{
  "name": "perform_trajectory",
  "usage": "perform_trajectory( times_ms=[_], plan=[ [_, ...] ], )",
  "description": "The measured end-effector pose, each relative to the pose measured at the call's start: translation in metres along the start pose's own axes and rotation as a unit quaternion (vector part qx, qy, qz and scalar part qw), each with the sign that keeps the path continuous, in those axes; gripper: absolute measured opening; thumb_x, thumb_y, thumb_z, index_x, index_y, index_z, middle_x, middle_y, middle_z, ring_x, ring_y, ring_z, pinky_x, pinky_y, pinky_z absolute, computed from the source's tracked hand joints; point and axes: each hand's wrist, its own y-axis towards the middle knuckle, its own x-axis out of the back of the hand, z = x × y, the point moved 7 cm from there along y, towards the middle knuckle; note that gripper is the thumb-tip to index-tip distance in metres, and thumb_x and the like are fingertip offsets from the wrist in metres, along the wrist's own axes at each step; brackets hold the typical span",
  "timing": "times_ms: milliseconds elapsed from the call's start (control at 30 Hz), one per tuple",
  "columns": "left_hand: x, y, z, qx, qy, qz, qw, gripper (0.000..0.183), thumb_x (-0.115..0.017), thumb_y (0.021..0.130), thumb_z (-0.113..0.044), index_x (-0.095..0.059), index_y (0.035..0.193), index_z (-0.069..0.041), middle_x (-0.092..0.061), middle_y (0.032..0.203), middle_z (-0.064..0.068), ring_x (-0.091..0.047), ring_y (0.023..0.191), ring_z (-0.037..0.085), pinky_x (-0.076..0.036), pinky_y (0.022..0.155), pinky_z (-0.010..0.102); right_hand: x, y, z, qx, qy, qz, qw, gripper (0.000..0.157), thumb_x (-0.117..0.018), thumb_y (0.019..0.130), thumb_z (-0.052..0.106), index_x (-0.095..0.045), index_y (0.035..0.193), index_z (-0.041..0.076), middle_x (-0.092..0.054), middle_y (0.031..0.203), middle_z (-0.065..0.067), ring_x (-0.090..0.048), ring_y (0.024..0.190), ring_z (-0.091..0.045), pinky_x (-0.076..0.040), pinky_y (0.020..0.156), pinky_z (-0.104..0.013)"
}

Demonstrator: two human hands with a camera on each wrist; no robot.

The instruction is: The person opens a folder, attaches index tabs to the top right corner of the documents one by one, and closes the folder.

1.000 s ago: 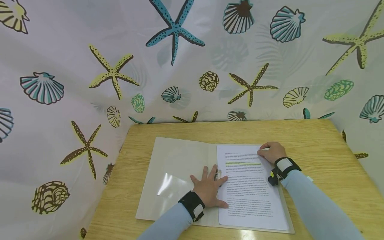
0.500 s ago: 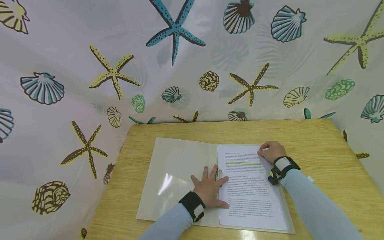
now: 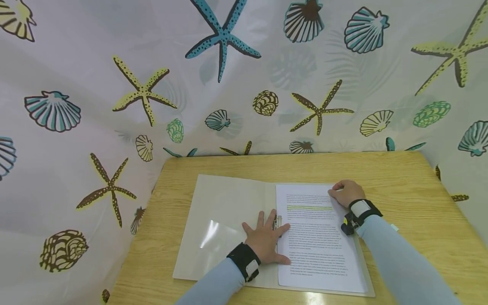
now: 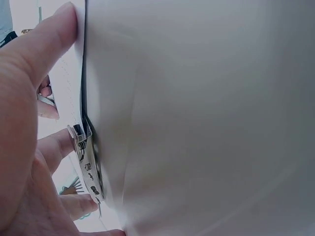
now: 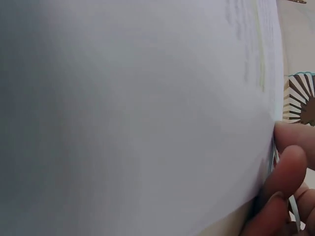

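Observation:
A pale folder [image 3: 221,203] lies spread on the table. Printed sheets of paper [image 3: 312,245] rest on its right side, with a yellow highlighted line near the top of the page. My left hand [image 3: 264,242] rests with fingers spread across the fold, thumb and index finger on the paper's left edge. Beside those fingers is a metal clip [image 4: 88,167], partly hidden by the hand in the head view. At the paper's top right corner, my right hand [image 3: 346,193] pinches the edge with curled fingers; the right wrist view shows its fingertips [image 5: 288,169] at the sheet's edge.
The wooden table [image 3: 411,190] extends around the folder on all sides. A small pale tab [image 3: 394,227] shows beside the right sleeve. Behind and beside the table hangs a white curtain [image 3: 244,67] printed with shells and starfish.
The right hand's fingertips have shifted very slightly to the right at the paper's corner. The left hand, the folder and the sheets stay in place.

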Motion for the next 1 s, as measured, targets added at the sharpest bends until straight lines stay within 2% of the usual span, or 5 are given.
perform_trajectory(
  times_ms=[233, 433, 600, 833, 1000],
  plan=[
    [-0.004, 0.001, 0.001, -0.001, -0.008, 0.003, 1.0000, 0.103, -0.056, 0.056, -0.087, -0.022, 0.145, -0.047, -0.006, 0.157, 0.008, -0.011, 0.135, 0.045, -0.027, 0.078, 0.082, 0.001, -0.004, 0.004, -0.026, 0.001, 0.012, 1.000, 0.034, -0.067, 0.086, 0.036, -0.062, 0.096, 0.004, -0.060, 0.091, -0.015, -0.052, 0.078, -0.029, -0.039, 0.062, -0.036],
    [-0.005, 0.001, 0.001, 0.003, -0.004, 0.008, 1.0000, 0.103, -0.056, 0.057, -0.087, -0.021, 0.145, -0.046, -0.005, 0.157, 0.008, -0.010, 0.136, 0.045, -0.027, 0.080, 0.081, -0.001, -0.001, 0.006, -0.024, -0.021, 0.029, 0.999, 0.037, -0.067, 0.085, 0.040, -0.061, 0.092, 0.004, -0.059, 0.085, -0.013, -0.053, 0.073, -0.026, -0.041, 0.057, -0.034],
    [-0.002, 0.000, 0.001, 0.003, -0.002, 0.006, 1.0000, 0.102, -0.056, 0.057, -0.087, -0.022, 0.145, -0.046, -0.007, 0.157, 0.007, -0.011, 0.136, 0.044, -0.028, 0.080, 0.080, -0.001, 0.002, 0.005, -0.013, -0.037, 0.034, 0.999, 0.038, -0.066, 0.086, 0.039, -0.060, 0.092, 0.003, -0.059, 0.084, -0.013, -0.054, 0.072, -0.026, -0.041, 0.057, -0.033],
    [-0.002, -0.001, 0.000, -0.003, 0.002, -0.004, 1.0000, 0.102, -0.055, 0.057, -0.088, -0.024, 0.145, -0.046, -0.009, 0.157, 0.008, -0.014, 0.135, 0.044, -0.030, 0.078, 0.081, -0.003, 0.001, 0.007, -0.018, -0.056, 0.049, 0.997, 0.037, -0.063, 0.088, 0.038, -0.059, 0.096, 0.002, -0.058, 0.086, -0.014, -0.053, 0.075, -0.028, -0.040, 0.059, -0.034],
    [-0.002, 0.000, 0.001, 0.001, 0.008, -0.007, 0.9999, 0.103, -0.055, 0.056, -0.088, -0.024, 0.145, -0.046, -0.009, 0.157, 0.008, -0.014, 0.135, 0.044, -0.030, 0.078, 0.080, -0.003, 0.002, 0.011, -0.003, -0.065, 0.047, 0.997, 0.032, -0.056, 0.093, 0.032, -0.059, 0.098, 0.000, -0.058, 0.087, -0.015, -0.051, 0.078, -0.029, -0.040, 0.062, -0.036]
  ],
)
